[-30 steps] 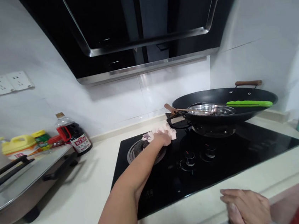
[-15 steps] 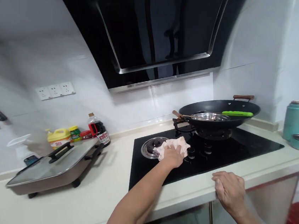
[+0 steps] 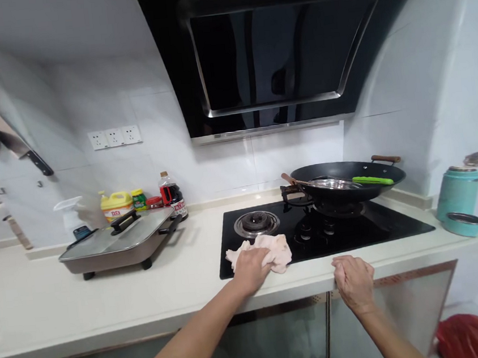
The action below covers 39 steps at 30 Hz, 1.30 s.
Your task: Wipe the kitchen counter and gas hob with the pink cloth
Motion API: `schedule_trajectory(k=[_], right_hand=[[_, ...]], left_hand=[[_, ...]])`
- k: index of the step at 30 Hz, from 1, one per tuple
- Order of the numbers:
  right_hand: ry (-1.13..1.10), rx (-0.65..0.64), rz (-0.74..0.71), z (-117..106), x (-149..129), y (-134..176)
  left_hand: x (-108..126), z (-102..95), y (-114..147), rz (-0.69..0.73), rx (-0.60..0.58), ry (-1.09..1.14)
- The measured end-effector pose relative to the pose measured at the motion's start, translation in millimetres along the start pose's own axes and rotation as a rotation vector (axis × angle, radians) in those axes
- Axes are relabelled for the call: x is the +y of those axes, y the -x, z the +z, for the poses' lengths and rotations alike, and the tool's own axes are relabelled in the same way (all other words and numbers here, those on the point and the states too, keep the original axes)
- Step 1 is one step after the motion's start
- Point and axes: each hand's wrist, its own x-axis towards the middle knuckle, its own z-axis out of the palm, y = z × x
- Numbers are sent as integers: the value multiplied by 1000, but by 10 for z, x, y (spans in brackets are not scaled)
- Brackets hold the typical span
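My left hand (image 3: 252,269) presses a crumpled pale pink cloth (image 3: 277,251) against the front left part of the black glass gas stove (image 3: 294,218). Its fingers are closed over the cloth. Just behind the cloth is the left burner (image 3: 255,223) with its metal ring. Curled in a loose fist, my right hand (image 3: 354,281) rests on the front edge of the counter; whether anything is inside it is hidden. A black wok (image 3: 351,194) sits on the right burner, holding a shiny metal dish (image 3: 334,183) and a green-handled utensil (image 3: 372,180).
An electric pan (image 3: 106,255) with a glass lid stands on the counter (image 3: 157,290) at left, before several bottles and jars. A teal food flask (image 3: 458,193) and its cup (image 3: 463,225) stand at right. The range hood (image 3: 269,56) overhangs the stove. A cleaver (image 3: 10,134) hangs left.
My left hand has drawn the cloth from beside the left burner toward the stove's front edge. The view has swung somewhat left; my right hand stays on the counter edge.
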Motion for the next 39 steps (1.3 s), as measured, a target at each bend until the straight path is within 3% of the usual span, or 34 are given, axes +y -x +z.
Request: schedule_trajectory(k=[4, 7, 11, 14, 15, 17, 19, 21, 24, 26, 28, 31, 33, 39], right_hand=[[21, 9, -25, 51, 65, 29], [25, 16, -45, 118, 132, 67], [29, 12, -34, 175, 176, 105], [18, 20, -50, 170, 176, 108], [16, 23, -53, 162, 173, 105], [18, 25, -54, 144, 165, 94], [19, 23, -57, 130, 154, 83], [18, 24, -59, 124, 142, 75], [19, 36, -47, 123, 122, 73], [20, 41, -26, 123, 116, 74], [13, 42, -19, 122, 116, 74], [-2, 42, -28, 115, 115, 68], [2, 41, -14, 107, 97, 59], [18, 48, 42, 82, -14, 22]], left_hand=[[-127, -80, 249, -184, 81, 136], [-241, -271, 278, -307, 152, 398], [-361, -569, 94, -373, 249, 913], [-409, -679, -120, -360, 143, 1255], [-431, -687, -182, -374, 107, 1236], [-497, -672, -261, -456, 100, 988], [-587, -639, -261, -567, 167, 686], [-665, -601, -187, -625, 250, 533], [-673, -529, -28, -440, 281, 281], [-597, -466, 38, -189, 187, 52], [-495, -401, 42, -42, 24, -86], [-372, -337, -19, -114, -220, -103], [-327, -323, -38, -153, -293, -94], [-246, -247, 64, 29, -214, -156]])
